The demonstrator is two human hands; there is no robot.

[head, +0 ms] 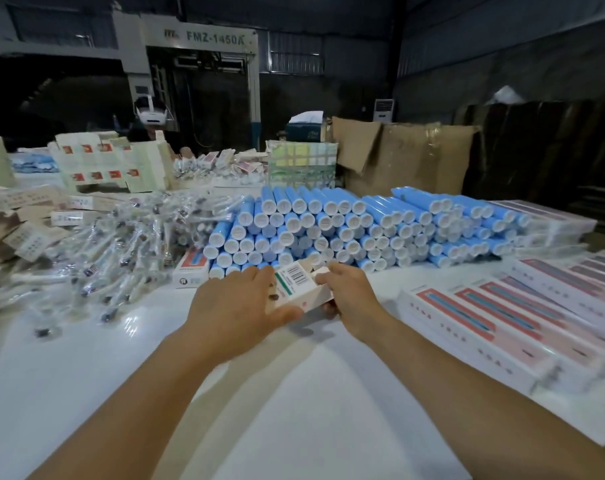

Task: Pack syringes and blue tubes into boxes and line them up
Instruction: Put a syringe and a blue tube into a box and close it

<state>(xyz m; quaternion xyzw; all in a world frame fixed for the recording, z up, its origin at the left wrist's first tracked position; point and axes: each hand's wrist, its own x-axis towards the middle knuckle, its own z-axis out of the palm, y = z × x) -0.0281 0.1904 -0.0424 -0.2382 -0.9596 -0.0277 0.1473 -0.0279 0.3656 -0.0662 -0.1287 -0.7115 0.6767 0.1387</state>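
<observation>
box [299,289] between both hands [240,299]

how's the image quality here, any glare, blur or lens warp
Head view: wide-angle warp bends the forearms and the table edges; glare patches shine on the table and the wrapped syringes; the dim background is soft; the box held by the left hand and right hand looks slightly blurred.

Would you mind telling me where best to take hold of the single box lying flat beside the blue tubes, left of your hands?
Probably by its two long side walls near the front end, coming from above. The box lies flat on the table with its near end facing you; blue tubes crowd its right side and bagged syringes its left, so sliding it toward you first would free room for fingers.
</observation>
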